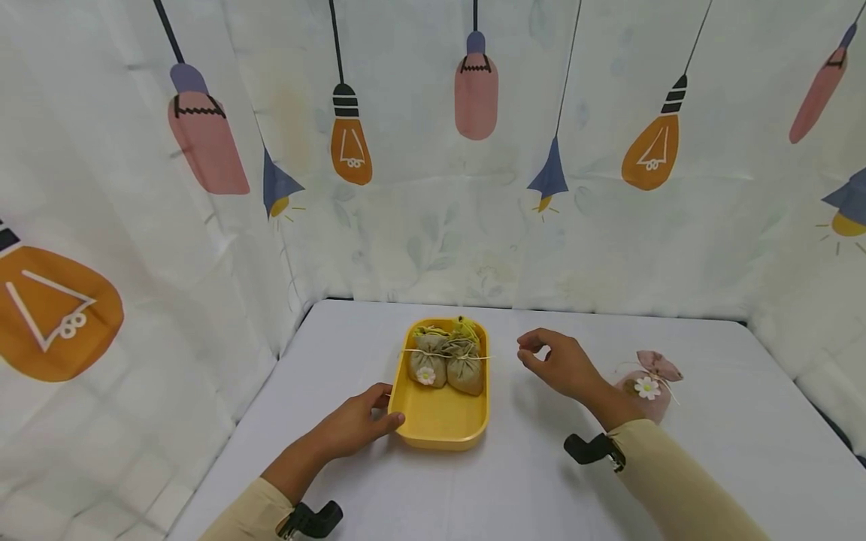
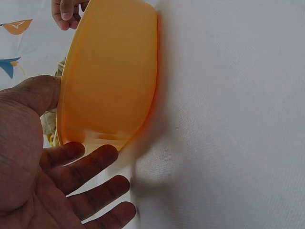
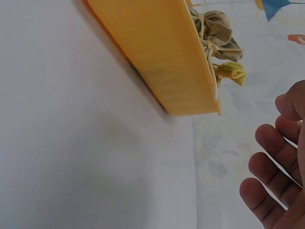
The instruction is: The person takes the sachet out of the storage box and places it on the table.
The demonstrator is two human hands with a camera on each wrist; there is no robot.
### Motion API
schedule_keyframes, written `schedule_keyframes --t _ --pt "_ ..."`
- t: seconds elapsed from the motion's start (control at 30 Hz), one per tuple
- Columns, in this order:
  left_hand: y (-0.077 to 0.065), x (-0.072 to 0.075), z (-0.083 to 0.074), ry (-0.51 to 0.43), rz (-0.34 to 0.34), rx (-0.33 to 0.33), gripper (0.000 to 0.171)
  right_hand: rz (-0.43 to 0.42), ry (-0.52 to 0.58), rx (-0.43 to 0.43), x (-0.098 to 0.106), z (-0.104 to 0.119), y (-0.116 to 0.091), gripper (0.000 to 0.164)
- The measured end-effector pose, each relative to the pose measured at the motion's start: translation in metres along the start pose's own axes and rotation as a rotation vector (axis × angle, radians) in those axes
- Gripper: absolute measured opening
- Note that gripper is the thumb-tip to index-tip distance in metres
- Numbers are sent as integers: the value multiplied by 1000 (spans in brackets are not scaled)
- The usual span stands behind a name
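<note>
My left hand is at the left side of a yellow plastic tray. Its thumb hooks over the rim and the fingers spread along the outside wall. Small beige drawstring pouches, one with a white flower, stand side by side in the tray's far half, with yellow-green cloth tops behind them. Right of the tray my right hand hovers over the table, fingers loosely bent, holding nothing. A pink pouch with a white flower sits beyond my right forearm, which partly covers it.
A white cloth covers the table. Behind it and at the left hangs a pale curtain printed with lamps and bulbs. Dark camera mounts stick out from both wrists.
</note>
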State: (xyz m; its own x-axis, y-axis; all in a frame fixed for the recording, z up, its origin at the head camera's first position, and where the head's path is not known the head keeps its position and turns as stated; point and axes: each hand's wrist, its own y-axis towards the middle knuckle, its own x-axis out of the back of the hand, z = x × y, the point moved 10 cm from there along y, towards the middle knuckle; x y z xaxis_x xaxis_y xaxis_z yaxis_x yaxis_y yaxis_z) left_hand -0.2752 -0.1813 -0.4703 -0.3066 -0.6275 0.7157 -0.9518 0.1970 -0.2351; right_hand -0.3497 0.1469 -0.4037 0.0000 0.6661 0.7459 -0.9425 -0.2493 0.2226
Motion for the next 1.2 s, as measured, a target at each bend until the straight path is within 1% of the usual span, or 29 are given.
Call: schedule_keyframes --t 0.27,0.5,0.63,0.8,1.0,1.2 --pt "-1 0 0 -2 -3 -2 64 10 -2 0 -10 5 4 22" --pt "-1 -1 0 -4 -2 -2 65 28 12 -26 -21 9 8 25" --pt "-1 0 -1 1 -5 -6 65 32 7 -15 -25 13 10 26" --pt "-2 0 -1 1 -1 -3 64 54 -6 -6 -31 17 13 30" --pt "-3 0 -2 4 0 0 63 85 -5 -20 -37 21 16 32" --pt "-4 1 -2 8 -2 9 64 101 -20 -19 -44 25 19 29"
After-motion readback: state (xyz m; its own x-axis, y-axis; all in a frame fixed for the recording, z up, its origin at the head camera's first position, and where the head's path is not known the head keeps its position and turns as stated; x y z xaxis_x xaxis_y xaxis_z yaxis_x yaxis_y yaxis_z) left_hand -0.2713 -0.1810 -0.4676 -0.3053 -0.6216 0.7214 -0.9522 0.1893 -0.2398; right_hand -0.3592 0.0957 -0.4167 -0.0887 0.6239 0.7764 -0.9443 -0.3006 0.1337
